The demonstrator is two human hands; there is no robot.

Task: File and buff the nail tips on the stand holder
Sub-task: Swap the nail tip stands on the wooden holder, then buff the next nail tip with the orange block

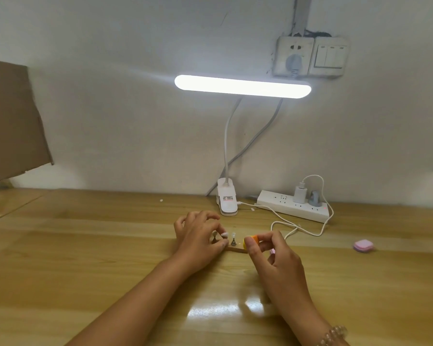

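Nearest the lens, a pale beaded bracelet [335, 334] is worn on the right wrist. Further up, the right hand [273, 248] is curled round a small orange-and-yellow buffer block [251, 239], which is pinched between thumb and fingertips and held just beside the stand. The left hand [198, 236] is closed in a pinch on a small white nail tip [224, 234], apparently seated on its peg. Between the two hands a clear nail tip [233, 234] is set upright on a metal peg of the narrow brown stand holder [236, 250], which is laid flat on the table.

The buffing step is judged to be in hand, with the white tip being steadied for the block. The block would next need to be brought across to that tip and stroked lightly, while the peg is held firm so that it is not tipped over.

A glossy, light wooden table [85, 245] is used as the work surface. A pink rounded square object [363, 245] is seen well apart to the right. At the back edge, a white clip-on lamp [226, 201] with a lit bar [243, 86] and a white power strip [293, 204] are placed against a white wall. A wall socket [295, 56] is mounted above, and a brown cardboard sheet [13, 121] is propped at the left.
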